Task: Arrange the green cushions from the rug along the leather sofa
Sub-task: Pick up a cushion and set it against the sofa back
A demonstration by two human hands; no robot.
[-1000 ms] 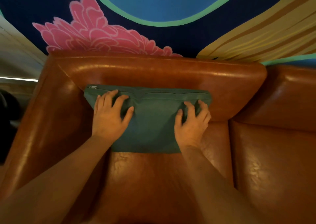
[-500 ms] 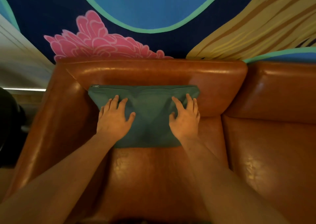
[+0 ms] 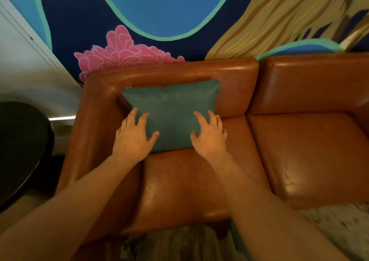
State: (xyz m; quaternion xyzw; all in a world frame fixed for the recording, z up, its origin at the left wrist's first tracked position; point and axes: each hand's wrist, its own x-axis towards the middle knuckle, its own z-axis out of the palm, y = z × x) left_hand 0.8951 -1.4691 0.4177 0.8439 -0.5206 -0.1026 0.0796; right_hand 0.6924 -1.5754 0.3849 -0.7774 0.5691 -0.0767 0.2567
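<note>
A green cushion [image 3: 171, 109] leans upright against the backrest of the brown leather sofa [image 3: 295, 151], in its left corner seat. My left hand [image 3: 133, 137] hovers at the cushion's lower left edge with fingers spread. My right hand [image 3: 209, 137] is at its lower right edge, fingers apart too. Neither hand grips the cushion; whether the fingertips still touch it I cannot tell. A strip of green [image 3: 238, 242] shows on the rug beneath my right forearm, mostly hidden.
The sofa's left armrest [image 3: 87, 141] borders the cushion's seat. A dark round table [image 3: 20, 149] stands left of the sofa. A patterned rug [image 3: 339, 226] lies in front. A painted mural wall [image 3: 159, 21] rises behind the sofa. The right sofa seat [image 3: 307, 155] is bare leather.
Both hands have slid down from the cushion's upper part to its lower edges and opened. My head has pulled back, showing more sofa and the rug.
</note>
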